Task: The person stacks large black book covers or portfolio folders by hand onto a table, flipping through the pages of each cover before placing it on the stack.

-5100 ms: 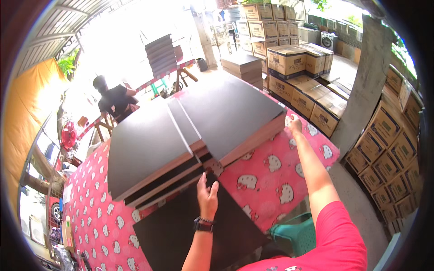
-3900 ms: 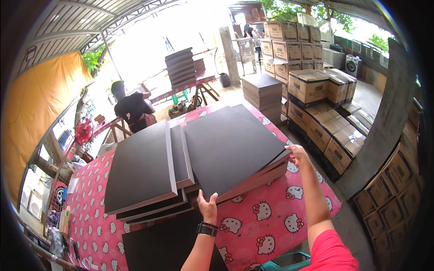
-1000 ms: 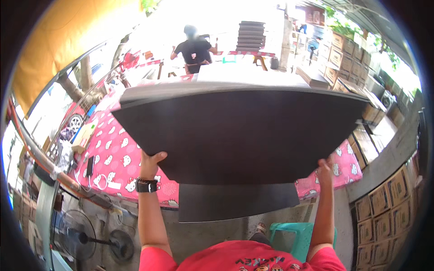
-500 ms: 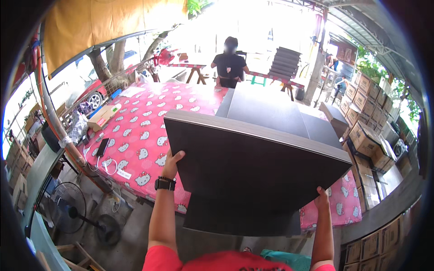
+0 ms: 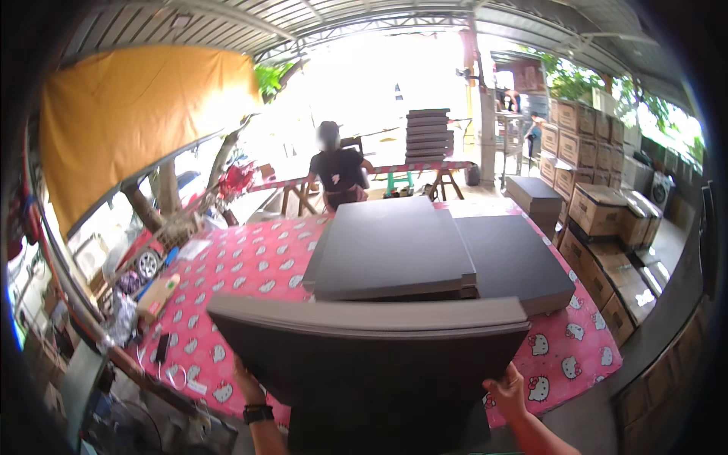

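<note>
A thick stack of black-covered pads point(image 5: 371, 360) is held up between the two hands at the near side of the counter point(image 5: 250, 254), its broad dark face tilted toward the wearer and its grey edge uppermost. The left hand point(image 5: 248, 381) is clamped on its left edge, the right hand point(image 5: 509, 392) on its right. Beyond, a left pile point(image 5: 394, 243) and a right pile point(image 5: 516, 254) of dark pads lie side by side. A black phone point(image 5: 163, 347) rests at left, and cardboard boxes point(image 5: 580, 144) stand beyond, at right
</note>
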Demonstrator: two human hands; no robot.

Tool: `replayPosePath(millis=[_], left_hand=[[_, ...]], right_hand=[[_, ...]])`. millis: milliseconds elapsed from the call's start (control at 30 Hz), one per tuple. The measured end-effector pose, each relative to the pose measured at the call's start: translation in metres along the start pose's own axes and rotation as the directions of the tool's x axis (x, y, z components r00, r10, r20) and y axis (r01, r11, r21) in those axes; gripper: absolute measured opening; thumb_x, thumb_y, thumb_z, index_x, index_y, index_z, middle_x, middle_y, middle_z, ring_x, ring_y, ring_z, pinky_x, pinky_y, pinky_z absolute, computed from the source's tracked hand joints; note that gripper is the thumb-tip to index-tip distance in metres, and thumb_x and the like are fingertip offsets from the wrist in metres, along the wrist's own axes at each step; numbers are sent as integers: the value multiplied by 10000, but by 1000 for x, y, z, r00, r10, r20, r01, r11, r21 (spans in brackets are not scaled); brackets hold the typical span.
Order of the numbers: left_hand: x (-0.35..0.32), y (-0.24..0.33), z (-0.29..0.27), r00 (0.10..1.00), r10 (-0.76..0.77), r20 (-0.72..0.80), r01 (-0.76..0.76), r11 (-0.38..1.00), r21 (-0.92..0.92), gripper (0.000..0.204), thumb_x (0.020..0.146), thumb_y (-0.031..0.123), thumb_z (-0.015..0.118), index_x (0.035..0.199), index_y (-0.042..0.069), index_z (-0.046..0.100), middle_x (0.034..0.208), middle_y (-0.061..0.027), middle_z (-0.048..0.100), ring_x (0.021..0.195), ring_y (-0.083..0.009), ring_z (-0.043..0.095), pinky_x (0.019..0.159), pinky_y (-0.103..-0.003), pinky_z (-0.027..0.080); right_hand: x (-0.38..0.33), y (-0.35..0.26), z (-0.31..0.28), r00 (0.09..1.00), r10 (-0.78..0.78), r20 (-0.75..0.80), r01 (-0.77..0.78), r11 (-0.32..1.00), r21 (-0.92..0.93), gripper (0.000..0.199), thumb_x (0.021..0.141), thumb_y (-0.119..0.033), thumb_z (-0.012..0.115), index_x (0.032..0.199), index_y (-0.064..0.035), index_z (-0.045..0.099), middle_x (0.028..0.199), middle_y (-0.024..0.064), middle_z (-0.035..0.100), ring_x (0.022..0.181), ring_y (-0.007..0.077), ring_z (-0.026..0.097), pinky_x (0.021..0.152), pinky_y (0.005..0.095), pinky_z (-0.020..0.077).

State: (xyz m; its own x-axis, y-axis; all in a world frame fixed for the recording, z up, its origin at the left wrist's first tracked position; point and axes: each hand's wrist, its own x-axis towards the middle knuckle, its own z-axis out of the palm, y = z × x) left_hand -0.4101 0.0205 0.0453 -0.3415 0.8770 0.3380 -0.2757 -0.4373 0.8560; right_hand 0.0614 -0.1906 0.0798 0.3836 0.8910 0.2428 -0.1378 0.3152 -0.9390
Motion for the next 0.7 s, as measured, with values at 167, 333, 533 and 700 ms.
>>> replayPosePath(millis=[167,333,533,700], left_hand=[[-10,9,5,990,67,-122,-69,997,-17,566,960,442,323,1417,113,256,1344,-68,410,1240,-225,388,1030,-394,321],[-20,-3,-8,960,76,-269,-54,995,89,572,966,448,312,1413,96,258,1388,-90,361,1248,-233,381,1048,-400,299],[-24,-3,-1,979,90,-182,-75,993,88,622,961,492,300,1388,40,293,1402,-117,350,1264,-245,359,1067,-407,256],[-3,48,-12,997,67,-37,-63,994,90,636,970,484,271,1375,-4,308,1369,-154,393,1269,-262,346,1063,-405,258]], right_hand=[[-7,5,-26,970,39,239,47,938,-345,586,740,9,712,1264,26,452,1113,109,590,1008,135,553,905,290,438],[-15,3,-20,951,26,308,68,954,-291,751,733,40,677,1391,-19,320,1291,160,503,1185,186,489,978,303,391],[19,5,-35,865,-14,501,106,982,-156,692,791,26,630,1400,-38,309,1387,166,410,1247,240,448,985,295,378],[18,5,-37,857,-14,514,113,980,-162,693,795,53,607,1408,-59,304,1372,161,428,1235,216,455,994,294,364]])
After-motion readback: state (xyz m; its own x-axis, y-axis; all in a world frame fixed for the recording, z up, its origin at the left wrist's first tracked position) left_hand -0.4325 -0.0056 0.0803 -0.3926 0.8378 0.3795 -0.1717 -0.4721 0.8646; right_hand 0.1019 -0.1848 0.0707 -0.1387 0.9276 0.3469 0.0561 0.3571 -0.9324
